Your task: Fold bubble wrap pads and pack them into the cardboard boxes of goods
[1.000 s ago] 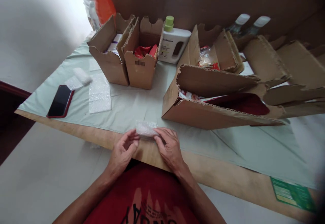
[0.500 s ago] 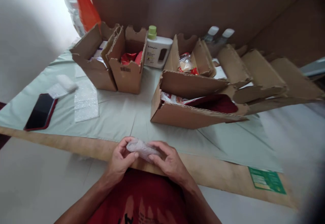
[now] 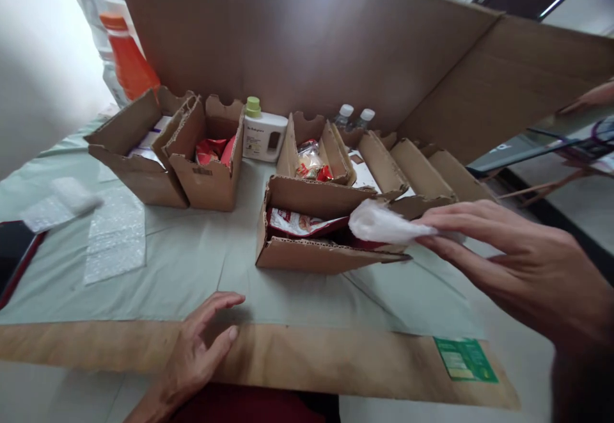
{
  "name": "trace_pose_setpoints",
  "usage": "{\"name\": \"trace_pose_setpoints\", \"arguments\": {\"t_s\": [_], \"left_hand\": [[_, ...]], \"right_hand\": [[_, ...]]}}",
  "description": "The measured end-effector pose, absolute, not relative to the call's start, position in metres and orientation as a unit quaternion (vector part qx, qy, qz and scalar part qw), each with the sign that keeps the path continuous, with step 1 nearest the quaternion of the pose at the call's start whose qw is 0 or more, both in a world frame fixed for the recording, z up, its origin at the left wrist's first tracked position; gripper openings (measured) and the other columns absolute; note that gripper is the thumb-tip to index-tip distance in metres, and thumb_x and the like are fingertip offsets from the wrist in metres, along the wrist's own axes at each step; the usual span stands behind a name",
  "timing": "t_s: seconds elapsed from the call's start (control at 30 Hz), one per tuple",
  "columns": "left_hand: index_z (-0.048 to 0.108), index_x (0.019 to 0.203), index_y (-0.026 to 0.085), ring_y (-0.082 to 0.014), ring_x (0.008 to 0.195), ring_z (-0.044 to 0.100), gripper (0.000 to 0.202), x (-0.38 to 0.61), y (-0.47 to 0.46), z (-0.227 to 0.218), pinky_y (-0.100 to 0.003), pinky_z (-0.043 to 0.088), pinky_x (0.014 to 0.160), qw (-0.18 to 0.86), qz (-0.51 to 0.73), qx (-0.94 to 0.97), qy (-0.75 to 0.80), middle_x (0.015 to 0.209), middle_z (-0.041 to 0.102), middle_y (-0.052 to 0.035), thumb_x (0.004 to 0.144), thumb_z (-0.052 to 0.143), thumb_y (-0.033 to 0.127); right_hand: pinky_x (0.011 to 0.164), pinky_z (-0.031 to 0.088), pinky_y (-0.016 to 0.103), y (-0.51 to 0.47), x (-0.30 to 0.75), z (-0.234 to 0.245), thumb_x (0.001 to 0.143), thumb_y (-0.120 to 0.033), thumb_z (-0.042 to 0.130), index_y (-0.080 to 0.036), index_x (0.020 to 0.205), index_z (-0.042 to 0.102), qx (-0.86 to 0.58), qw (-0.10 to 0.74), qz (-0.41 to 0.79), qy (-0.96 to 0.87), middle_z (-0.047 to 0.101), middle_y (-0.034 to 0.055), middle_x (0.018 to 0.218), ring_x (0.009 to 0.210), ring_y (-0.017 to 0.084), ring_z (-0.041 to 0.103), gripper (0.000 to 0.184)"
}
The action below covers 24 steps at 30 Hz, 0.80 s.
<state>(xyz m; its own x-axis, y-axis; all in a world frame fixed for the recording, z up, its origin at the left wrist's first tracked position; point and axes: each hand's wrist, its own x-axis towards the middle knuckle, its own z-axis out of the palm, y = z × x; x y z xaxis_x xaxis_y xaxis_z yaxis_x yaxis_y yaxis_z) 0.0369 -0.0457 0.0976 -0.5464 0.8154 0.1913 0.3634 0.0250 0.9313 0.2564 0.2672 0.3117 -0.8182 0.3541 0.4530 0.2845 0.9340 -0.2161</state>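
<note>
A rolled-up piece of bubble wrap [image 3: 386, 223], whitish and see-through, is pinched between the fingers and thumb of my right hand [image 3: 522, 263]. It is raised in front of the right end of the long open cardboard box [image 3: 326, 260]. Inside that box a red and white packet [image 3: 300, 221] shows; the wrap hides part of the contents. My left hand [image 3: 199, 346] is over the front edge of the table, thumb and fingers apart, with nothing in it. Flat bubble wrap [image 3: 118, 234] and a folded bubble wrap piece [image 3: 71, 199] lie to the left.
Open cardboard boxes [image 3: 211, 186] with packets stand along the back. Between them is a white bottle [image 3: 263, 135] with a green cap. An orange bottle [image 3: 129, 64] stands back left, clear bottles [image 3: 355, 117] back right. A phone [image 3: 14, 256] lies at the left edge. A cardboard panel [image 3: 268, 39] rises behind.
My left hand has let go of the bubble wrap roll. My right hand has carried it up and to the right, toward the long box. The camera view has tilted up and shifted right.
</note>
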Motion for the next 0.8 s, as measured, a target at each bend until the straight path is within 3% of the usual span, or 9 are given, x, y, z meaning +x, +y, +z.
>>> {"name": "trace_pose_setpoints", "arguments": {"t_s": [0.07, 0.17, 0.3, 0.47, 0.57, 0.67, 0.8], "left_hand": [[0.075, 0.114, 0.027, -0.0234, 0.1, 0.077, 0.025, 0.039, -0.042, 0.091, -0.032, 0.065, 0.086, 0.17, 0.539, 0.449, 0.692, 0.108, 0.079, -0.0076, 0.092, 0.063, 0.026], [0.074, 0.113, 0.028, -0.0222, 0.092, 0.079, 0.025, 0.042, -0.037, 0.083, -0.029, 0.066, 0.078, 0.14, 0.526, 0.483, 0.686, 0.102, 0.08, -0.0064, 0.09, 0.063, 0.025], [0.071, 0.118, 0.031, -0.0223, 0.091, 0.079, 0.031, 0.04, -0.034, 0.077, -0.028, 0.067, 0.077, 0.127, 0.508, 0.525, 0.671, 0.103, 0.08, -0.0055, 0.089, 0.065, 0.023], [0.069, 0.121, 0.033, -0.0214, 0.088, 0.077, 0.03, 0.041, -0.034, 0.06, -0.028, 0.065, 0.076, 0.126, 0.542, 0.52, 0.649, 0.099, 0.08, -0.004, 0.093, 0.062, 0.026], [0.069, 0.122, 0.03, -0.0233, 0.093, 0.077, 0.028, 0.043, -0.038, 0.055, -0.031, 0.065, 0.081, 0.131, 0.544, 0.501, 0.661, 0.103, 0.079, -0.0059, 0.095, 0.062, 0.029], [0.068, 0.125, 0.028, -0.0222, 0.098, 0.077, 0.034, 0.04, -0.039, 0.059, -0.028, 0.064, 0.085, 0.138, 0.512, 0.533, 0.66, 0.108, 0.079, -0.0061, 0.092, 0.067, 0.023], [0.067, 0.129, 0.026, -0.0221, 0.094, 0.077, 0.041, 0.035, -0.038, 0.062, -0.025, 0.064, 0.081, 0.111, 0.484, 0.567, 0.657, 0.111, 0.079, -0.008, 0.088, 0.069, 0.022]], "right_hand": [[0.065, 0.048, 0.039, 0.291, 0.245, 0.316, 0.102, -0.061, 0.053, -0.031, 0.092, 0.081, -0.106, 0.157, 0.037, -0.981, 0.078, 0.0041, 0.086, 0.074, 0.017, 0.069, 0.043], [0.057, 0.039, 0.032, 0.305, 0.222, 0.303, 0.103, -0.049, 0.055, -0.027, 0.076, 0.078, -0.051, 0.048, 0.051, -0.996, 0.073, 0.0028, 0.07, 0.059, 0.013, 0.061, 0.042], [0.052, 0.03, 0.029, 0.296, 0.198, 0.276, 0.097, -0.023, 0.062, -0.024, 0.064, 0.068, -0.038, -0.019, 0.085, -0.996, 0.071, -0.0008, 0.064, 0.051, 0.012, 0.057, 0.034], [0.051, 0.027, 0.028, 0.281, 0.183, 0.263, 0.094, -0.014, 0.058, -0.022, 0.063, 0.063, -0.069, -0.1, 0.105, -0.987, 0.068, -0.002, 0.061, 0.052, 0.012, 0.058, 0.032], [0.053, 0.027, 0.028, 0.274, 0.17, 0.264, 0.093, -0.013, 0.061, -0.021, 0.068, 0.067, -0.114, -0.177, 0.078, -0.974, 0.07, -0.0001, 0.064, 0.055, 0.014, 0.061, 0.027], [0.055, 0.03, 0.028, 0.269, 0.155, 0.265, 0.096, -0.02, 0.063, -0.02, 0.076, 0.073, -0.163, -0.254, 0.031, -0.953, 0.077, 0.005, 0.075, 0.065, 0.019, 0.069, 0.022], [0.057, 0.041, 0.031, 0.269, 0.16, 0.27, 0.096, -0.031, 0.067, -0.019, 0.085, 0.077, -0.192, -0.232, -0.015, -0.954, 0.079, 0.0093, 0.081, 0.071, 0.026, 0.074, 0.019]]}}
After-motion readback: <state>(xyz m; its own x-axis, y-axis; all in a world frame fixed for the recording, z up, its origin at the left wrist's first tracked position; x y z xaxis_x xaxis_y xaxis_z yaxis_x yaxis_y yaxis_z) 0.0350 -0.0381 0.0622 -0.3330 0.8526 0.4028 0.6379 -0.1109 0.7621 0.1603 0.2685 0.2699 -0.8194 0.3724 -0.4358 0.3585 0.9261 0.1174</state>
